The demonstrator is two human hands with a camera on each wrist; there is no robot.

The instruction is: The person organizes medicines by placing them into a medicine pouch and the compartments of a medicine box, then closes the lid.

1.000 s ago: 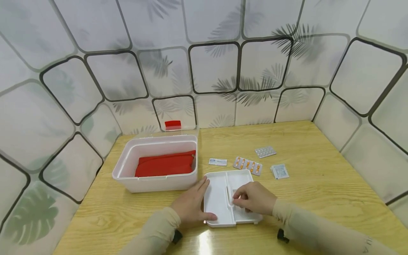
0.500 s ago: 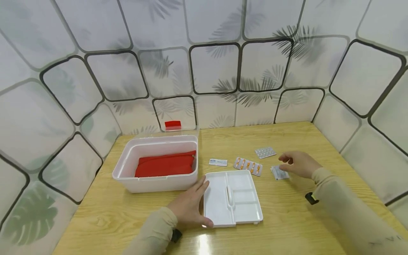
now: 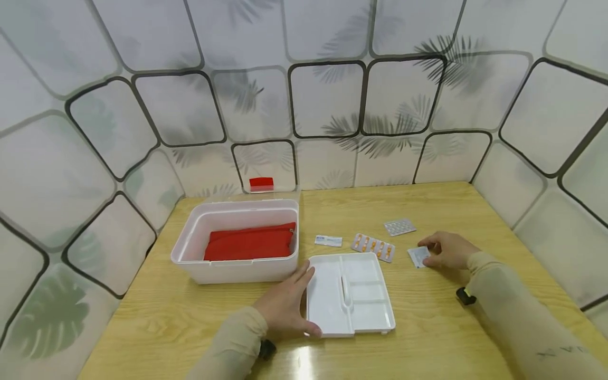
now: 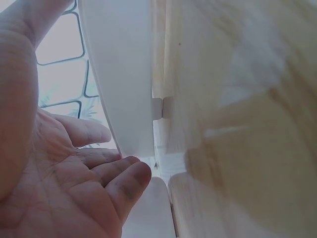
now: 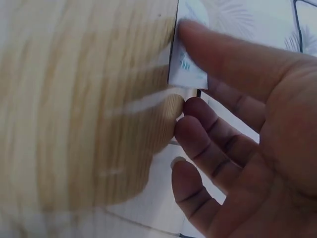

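Observation:
A white tray [image 3: 326, 295] with several compartments and a raised central handle lies on the table. My left hand [image 3: 286, 304] rests along its left side, thumb near the front corner and fingers near the back corner. The left wrist view shows those fingers [image 4: 130, 186] loosely extended beside the white wall. To the right, my right hand [image 3: 447, 250] pinches the edge of a small white sachet [image 3: 417, 256] with pale blue print. In the right wrist view the thumb lies on the sachet [image 5: 188, 72], and the other fingers are loosely curled; the index fingertip is hidden.
A white box [image 3: 237, 271] holding a red zip pouch [image 3: 249, 243] stands behind my left hand, its clear lid raised. Behind the tray lie a slim white packet [image 3: 328, 241], a blister pack of orange capsules [image 3: 373, 247] and a silver blister pack [image 3: 399, 227].
My right hand has left the tray's right compartments, moved right to the sachet and lowered its fingers onto it. My left hand stays at the tray's left side.

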